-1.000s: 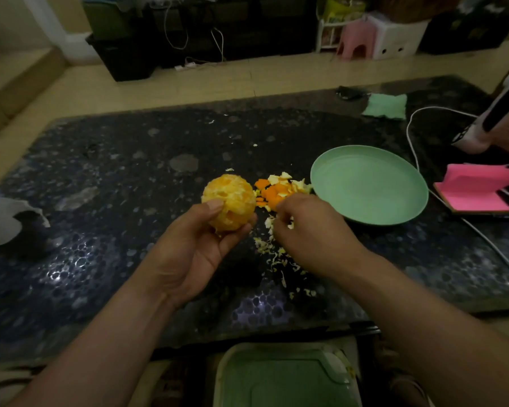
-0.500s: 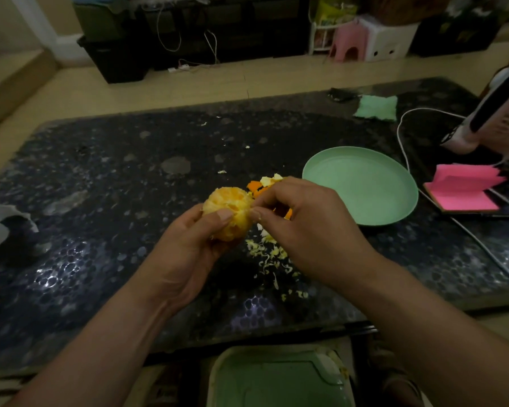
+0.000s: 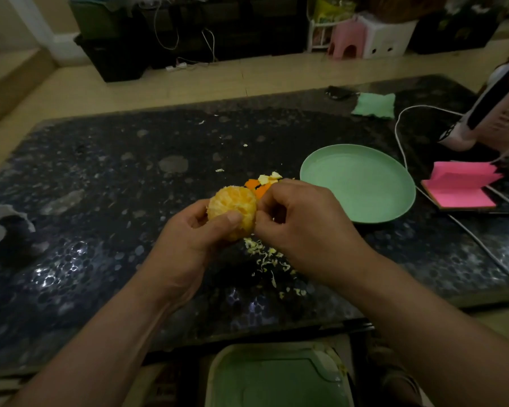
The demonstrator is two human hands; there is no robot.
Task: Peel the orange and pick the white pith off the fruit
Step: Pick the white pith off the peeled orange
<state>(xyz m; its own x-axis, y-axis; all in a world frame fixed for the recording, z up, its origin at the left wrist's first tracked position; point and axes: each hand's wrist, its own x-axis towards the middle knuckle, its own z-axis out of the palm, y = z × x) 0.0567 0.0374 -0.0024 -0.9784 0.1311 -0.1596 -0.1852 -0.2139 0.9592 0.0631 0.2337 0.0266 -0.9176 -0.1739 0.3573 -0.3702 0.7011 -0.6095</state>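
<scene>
A left hand holds a peeled orange above a dark speckled table, fingers and thumb wrapped around the fruit. The right hand pinches at the orange's right side with curled fingertips. Pale pith shreds lie under the fingers, and peel pieces just beyond them. A green plate sits near their right. Bare table spreads to their left. The table's near edge runs under both forearms.
</scene>
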